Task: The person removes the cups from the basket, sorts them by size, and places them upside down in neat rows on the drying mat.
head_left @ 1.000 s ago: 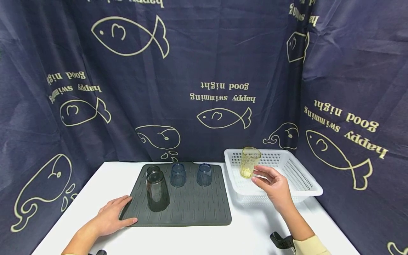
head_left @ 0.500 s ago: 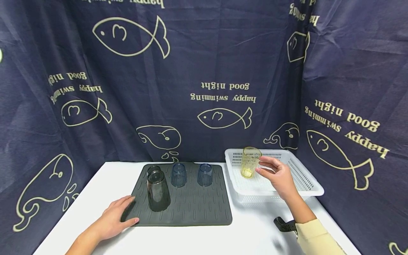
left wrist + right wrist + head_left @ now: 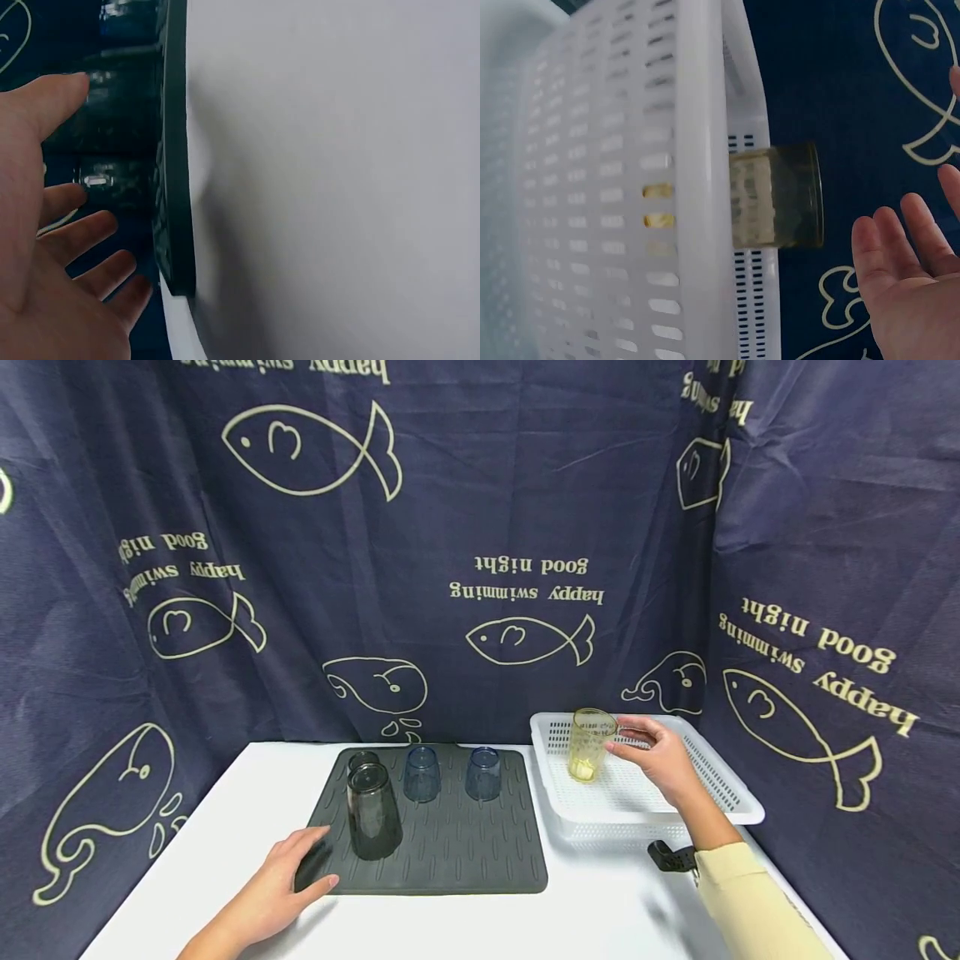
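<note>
A yellow see-through glass (image 3: 588, 745) stands upright in the white basket (image 3: 551, 789); in the right wrist view this glass (image 3: 784, 196) sticks out above the basket's rim. Beside it is my right hand (image 3: 660, 762), fingers loosely bent and apart from the glass in the right wrist view. My left hand (image 3: 273, 889) hovers with spread fingers at the near left corner of the dark grey mat (image 3: 465, 860). Closest to it on the mat is a tall dark grey glass (image 3: 375, 818).
Behind the tall glass, a second dark glass (image 3: 363, 759) is partly hidden. Two blue glasses, one in the middle (image 3: 422, 777) and one to the right (image 3: 483, 777), stand at the mat's back. A navy curtain (image 3: 525, 527) printed with fish closes off the back and sides of the white table (image 3: 600, 910).
My right hand has moved up and right, from the yellow glass's lower side toward its upper side. My left hand has shifted slightly right. The glasses have not moved.
</note>
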The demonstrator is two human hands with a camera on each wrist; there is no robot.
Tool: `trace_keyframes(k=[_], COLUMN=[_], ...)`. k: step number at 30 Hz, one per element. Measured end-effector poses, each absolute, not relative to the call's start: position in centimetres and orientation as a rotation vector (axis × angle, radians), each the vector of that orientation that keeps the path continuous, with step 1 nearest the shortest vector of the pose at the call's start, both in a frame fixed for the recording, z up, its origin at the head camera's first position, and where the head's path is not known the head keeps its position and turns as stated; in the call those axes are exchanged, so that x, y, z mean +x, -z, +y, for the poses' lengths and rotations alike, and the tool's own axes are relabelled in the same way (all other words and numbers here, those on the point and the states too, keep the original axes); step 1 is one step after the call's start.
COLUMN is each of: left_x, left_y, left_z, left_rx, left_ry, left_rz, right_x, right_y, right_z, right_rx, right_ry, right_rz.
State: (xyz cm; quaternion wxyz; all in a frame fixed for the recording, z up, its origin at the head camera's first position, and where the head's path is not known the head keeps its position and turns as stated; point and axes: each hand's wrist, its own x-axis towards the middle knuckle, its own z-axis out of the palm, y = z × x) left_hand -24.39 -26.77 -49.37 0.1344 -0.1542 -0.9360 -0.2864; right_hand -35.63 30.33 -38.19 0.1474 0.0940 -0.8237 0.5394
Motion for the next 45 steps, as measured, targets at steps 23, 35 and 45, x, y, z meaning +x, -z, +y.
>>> trace_keyframes(k=[23, 35, 45], left_x=[-21.7, -21.6, -21.5], left_y=[48.9, 49.2, 49.1], left_z=[-19.8, -17.2, -15.8], left_rx=[-0.388, -0.637, -0.774], left_ry=[1.631, 1.859, 1.936], left_rz=[-2.567, -2.462, -2.420], right_x=[-40.2, -42.1, -43.8], right_y=[38.1, 39.1, 40.2], right_z=[30.8, 31.2, 31.6], right_rx=[0.162, 0.088, 0.015], right_ry=[-1.492, -1.620, -1.736], right_rz=[-2.634, -2.711, -2.706])
